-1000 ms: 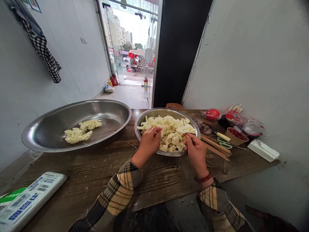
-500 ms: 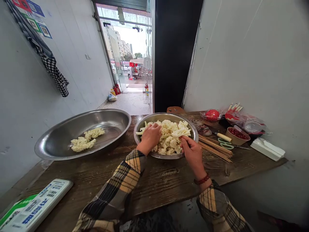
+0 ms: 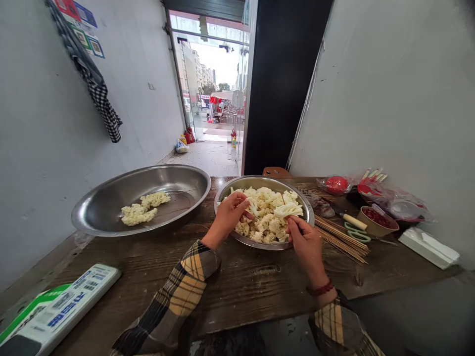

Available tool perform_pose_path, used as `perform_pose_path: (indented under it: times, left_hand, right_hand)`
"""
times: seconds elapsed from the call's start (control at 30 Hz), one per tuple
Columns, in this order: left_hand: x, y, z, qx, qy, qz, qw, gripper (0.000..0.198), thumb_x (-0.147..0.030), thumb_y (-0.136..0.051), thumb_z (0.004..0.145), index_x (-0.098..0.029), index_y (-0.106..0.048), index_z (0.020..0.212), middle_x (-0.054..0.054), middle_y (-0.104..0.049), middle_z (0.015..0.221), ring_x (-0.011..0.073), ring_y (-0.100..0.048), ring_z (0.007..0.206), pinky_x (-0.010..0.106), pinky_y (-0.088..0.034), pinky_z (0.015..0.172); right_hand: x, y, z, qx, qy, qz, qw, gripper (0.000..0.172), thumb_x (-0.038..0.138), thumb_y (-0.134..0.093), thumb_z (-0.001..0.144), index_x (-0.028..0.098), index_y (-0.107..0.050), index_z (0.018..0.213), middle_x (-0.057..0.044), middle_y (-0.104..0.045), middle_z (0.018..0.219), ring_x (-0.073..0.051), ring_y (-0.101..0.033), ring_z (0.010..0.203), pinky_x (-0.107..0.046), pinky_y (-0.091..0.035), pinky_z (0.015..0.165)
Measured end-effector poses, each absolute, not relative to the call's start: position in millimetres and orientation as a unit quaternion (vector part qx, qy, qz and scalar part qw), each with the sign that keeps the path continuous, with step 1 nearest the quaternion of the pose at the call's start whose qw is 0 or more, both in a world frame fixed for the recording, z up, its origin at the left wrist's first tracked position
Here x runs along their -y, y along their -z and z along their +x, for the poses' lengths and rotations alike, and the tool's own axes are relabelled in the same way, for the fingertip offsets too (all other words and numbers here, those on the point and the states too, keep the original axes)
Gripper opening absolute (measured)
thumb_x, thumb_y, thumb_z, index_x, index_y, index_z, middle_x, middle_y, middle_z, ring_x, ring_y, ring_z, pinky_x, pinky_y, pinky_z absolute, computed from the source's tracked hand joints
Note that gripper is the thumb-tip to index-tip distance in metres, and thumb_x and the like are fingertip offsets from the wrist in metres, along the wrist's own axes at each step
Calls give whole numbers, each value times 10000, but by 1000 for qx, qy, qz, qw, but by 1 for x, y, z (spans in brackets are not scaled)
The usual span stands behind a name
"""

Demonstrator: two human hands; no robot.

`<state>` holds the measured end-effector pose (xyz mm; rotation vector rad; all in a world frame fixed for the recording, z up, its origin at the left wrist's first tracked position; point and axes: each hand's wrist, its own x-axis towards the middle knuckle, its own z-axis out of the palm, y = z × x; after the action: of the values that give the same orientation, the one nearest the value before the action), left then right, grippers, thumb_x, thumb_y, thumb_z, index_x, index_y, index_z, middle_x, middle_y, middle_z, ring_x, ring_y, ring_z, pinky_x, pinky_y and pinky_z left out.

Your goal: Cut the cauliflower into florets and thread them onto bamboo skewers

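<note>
A steel bowl [image 3: 272,245] full of cauliflower florets [image 3: 269,228] stands in front of me on the wooden table. My left hand [image 3: 230,213] is over the bowl's left side, its fingers closed on a pale floret [image 3: 252,205]. At the bowl's right rim my right hand [image 3: 305,241] pinches a thin skewer that carries cauliflower pieces [image 3: 288,209]; the skewer's tip points up above them. To the left, a larger steel basin [image 3: 178,185] holds a few skewered-looking clumps of cauliflower [image 3: 139,213].
Right of the bowl lie a bundle of bamboo skewers [image 3: 341,239], green-handled scissors [image 3: 356,231], a knife with a pale handle [image 3: 354,221], a tub of red pieces [image 3: 377,220] and a tissue pack [image 3: 428,247]. A white-and-blue box [image 3: 70,306] lies front left.
My left hand has lifted from among the florets and now holds one. My right hand still holds the skewer with cauliflower. The whole view has shifted, with things appearing further right.
</note>
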<state>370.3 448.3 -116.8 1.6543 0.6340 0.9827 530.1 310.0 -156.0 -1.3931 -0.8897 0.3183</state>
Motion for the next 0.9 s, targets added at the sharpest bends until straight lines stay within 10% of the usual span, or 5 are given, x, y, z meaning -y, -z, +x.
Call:
perform_pose_path:
  times: [0.6,0.9]
  left_hand:
    - [-432,124,340,-102,-446,464,759,334,-336,-630,807,-221,-492,1089,26,-650,893,141,-654,735,312,-521,721]
    - [-430,130,342,-131,-466,468,739,417,-274,-672,774,-177,-505,1144,29,-642,851,103,-625,688,207,-462,614]
  right_hand:
    - [-306,147,500,530,-111,-629,558,275,409,-575,827,186,-730,867,-11,-618,635,-125,-505,510,-249,-421,491]
    - [-309,157,502,560,-150,-620,528,276,406,-559,847,178,-715,845,-11,-605,620,-124,-512,513,-239,-409,474]
